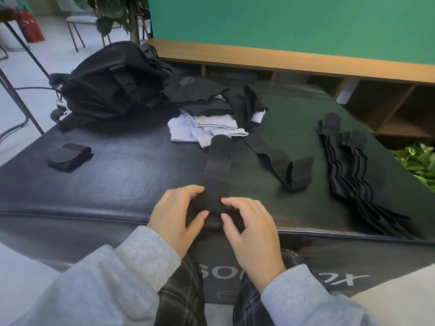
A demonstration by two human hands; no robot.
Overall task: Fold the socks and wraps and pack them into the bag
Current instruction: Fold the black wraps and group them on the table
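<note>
At the mat's (117, 184) near edge, left hand (175, 214) and right hand (250, 228) pinch the perforated wrap's (215, 175) near end. Beyond lie the sock pile (209, 124) (black over white), another wrap (280, 164), stacked wraps (348, 170) rightward, folded wrap (69, 156) and bag (110, 83) leftward.

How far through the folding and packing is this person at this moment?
Early on. One rolled wrap lies finished on the mat. Both hands, left hand and right hand, pinch the near end of a stretched-out wrap. Left to do: a loose wrap, a stack of wraps, and the sock pile. Nothing visibly packed in the bag.
</note>
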